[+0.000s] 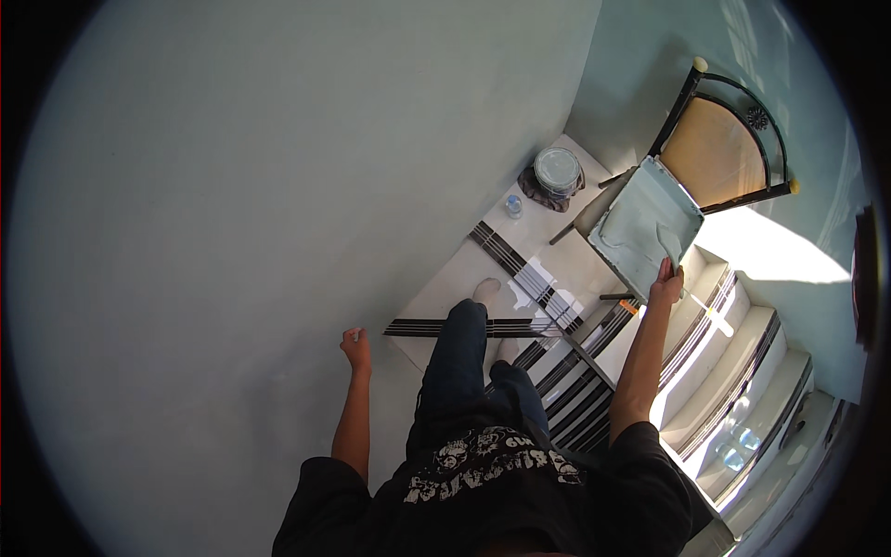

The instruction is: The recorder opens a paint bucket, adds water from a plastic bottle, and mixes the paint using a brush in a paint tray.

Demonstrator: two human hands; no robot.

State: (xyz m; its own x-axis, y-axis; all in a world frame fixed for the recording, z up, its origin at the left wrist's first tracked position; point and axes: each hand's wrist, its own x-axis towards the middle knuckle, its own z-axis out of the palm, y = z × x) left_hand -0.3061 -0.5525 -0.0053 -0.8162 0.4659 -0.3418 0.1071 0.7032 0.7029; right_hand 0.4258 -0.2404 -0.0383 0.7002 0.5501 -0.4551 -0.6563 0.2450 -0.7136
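Note:
My right hand (665,281) is closed round a pale, paint-coated tool (667,241) with a flat, blade-like end, and I cannot tell its exact kind. The tool's end lies over a paint tray (691,201) smeared with light grey-blue paint. That tray rests on the seat of a black-framed chair (713,153) with a tan back. On the other side, my left hand (355,349) hangs beside the pale wall (232,278) with its fingers curled in. A small whitish spot shows at its fingertips, too small to name.
A round paint bucket (558,171) stands on a dark cloth (538,193) near the wall corner. Close by is a small clear bottle (514,206). Stairs (719,404) with dark-striped edges run along the right, with clear round shapes (730,456) on a step. Bright sunlight falls across the right wall.

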